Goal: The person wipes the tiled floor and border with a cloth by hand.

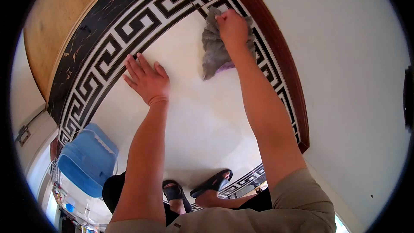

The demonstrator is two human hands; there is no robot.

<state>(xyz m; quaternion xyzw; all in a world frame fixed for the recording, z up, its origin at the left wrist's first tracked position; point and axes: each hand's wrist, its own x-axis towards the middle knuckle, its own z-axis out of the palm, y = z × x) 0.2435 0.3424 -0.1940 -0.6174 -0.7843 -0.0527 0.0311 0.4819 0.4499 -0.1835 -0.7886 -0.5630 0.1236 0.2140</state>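
Note:
A crumpled grey cloth (213,54) with a purple edge lies on the tiled floor, close to the dark red baseboard. My right hand (233,29) is closed on its upper part and presses it to the floor over the patterned border. To the left, my left hand (148,79) rests flat on the pale tile (185,112), fingers spread, with its fingertips near the black and white border (138,25). Nothing is in the left hand.
A blue bucket (84,159) stands on the floor at the lower left. A white wall (345,60) with a dark red baseboard (284,60) runs along the right. Wood flooring (64,8) is at the upper left. My feet in dark sandals are below.

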